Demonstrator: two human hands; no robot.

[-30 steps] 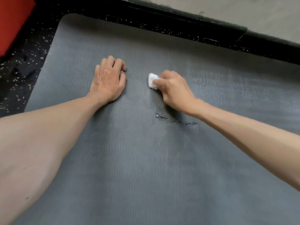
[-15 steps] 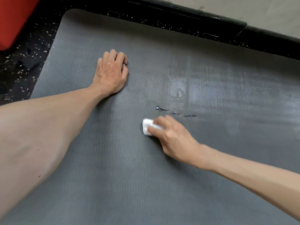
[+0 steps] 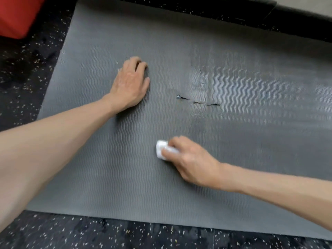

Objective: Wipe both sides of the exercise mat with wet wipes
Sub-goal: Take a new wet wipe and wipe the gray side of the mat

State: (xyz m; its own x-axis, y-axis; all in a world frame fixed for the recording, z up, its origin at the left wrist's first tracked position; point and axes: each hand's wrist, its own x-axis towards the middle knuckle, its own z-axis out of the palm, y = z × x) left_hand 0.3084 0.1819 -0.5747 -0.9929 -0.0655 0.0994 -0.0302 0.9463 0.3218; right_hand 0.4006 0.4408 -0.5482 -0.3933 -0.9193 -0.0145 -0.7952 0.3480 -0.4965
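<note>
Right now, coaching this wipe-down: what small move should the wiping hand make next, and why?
Probably shift the right hand and its wipe leftward: the mat shines wet right of the tears, while the stretch toward the left hand looks matte.

Left hand (image 3: 130,85) palm down, arm extended; right hand (image 3: 190,160) curled, pinching wipe (image 3: 160,150).
</note>
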